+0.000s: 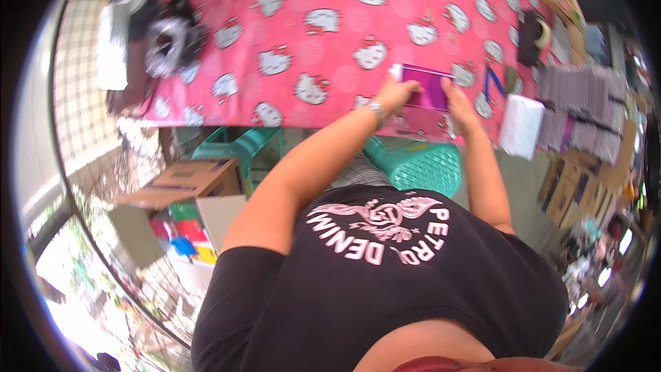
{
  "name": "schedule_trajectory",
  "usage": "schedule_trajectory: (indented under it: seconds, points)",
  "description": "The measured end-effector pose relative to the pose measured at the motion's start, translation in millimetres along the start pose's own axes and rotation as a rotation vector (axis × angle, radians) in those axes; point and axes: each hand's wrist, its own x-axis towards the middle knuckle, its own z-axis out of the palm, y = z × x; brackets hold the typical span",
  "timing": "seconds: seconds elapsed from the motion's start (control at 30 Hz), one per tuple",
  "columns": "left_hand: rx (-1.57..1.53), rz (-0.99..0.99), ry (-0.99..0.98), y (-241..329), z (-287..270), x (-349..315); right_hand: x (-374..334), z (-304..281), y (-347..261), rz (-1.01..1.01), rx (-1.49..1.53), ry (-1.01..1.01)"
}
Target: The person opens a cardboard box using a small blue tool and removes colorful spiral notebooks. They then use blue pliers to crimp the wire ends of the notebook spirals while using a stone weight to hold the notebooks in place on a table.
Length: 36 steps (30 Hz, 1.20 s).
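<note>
At the pink-covered table (289, 43), one piece in hand.
Banded-looking stacks (571, 93) stand at the right, seemingly finished; a white package (521, 126) lies beside them. Over the near edge is the flat purple packet (434, 92), which I judge unfinished, not yet set down: my left hand (394, 94) pinches its left end, my right hand (460, 105) grips its right.

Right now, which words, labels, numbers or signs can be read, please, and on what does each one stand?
Black T-shirt: large pale letters around an emblem; legible, but not copied here.
Flat purple item: no readable text.
Open cardboard box: any printing is too blurred to read.
</note>
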Motion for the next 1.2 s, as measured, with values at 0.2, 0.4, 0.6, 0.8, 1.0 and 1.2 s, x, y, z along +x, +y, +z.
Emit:
schedule_trajectory:
  seconds: [0.2, 0.4, 0.6, 0.8, 1.0, 1.2]
  points:
    - [0.606, 0.604, 0.369, 6.8, -15.6, -80.1, 8.6, -20.3, -31.4, -0.212, -0.508, 0.243]
    - [0.639, 0.967, 1.062, 9.4, -178.4, -347.6, -74.6, 180.5, -204.2, -0.921, -0.336, 0.065]
    - [0.729, 0.16, 1.871, -177.0, -342.4, -498.8, -208.4, 475.2, -216.6, -1.15, -0.307, -1.142]
    - [0.924, -0.242, 1.703, -231.0, -385.3, -543.5, -215.2, 664.2, -128.9, -1.59, -1.054, -1.273]
    - [0.874, -0.002, 1.638, -257.0, -427.6, -581.5, -213.6, 644.7, -111.9, -1.572, -1.304, -1.246]
    - [0.982, 0.337, 1.619, -215.6, -435.4, -568.1, -207.3, 665.2, -115.0, -1.312, -0.841, -1.091]
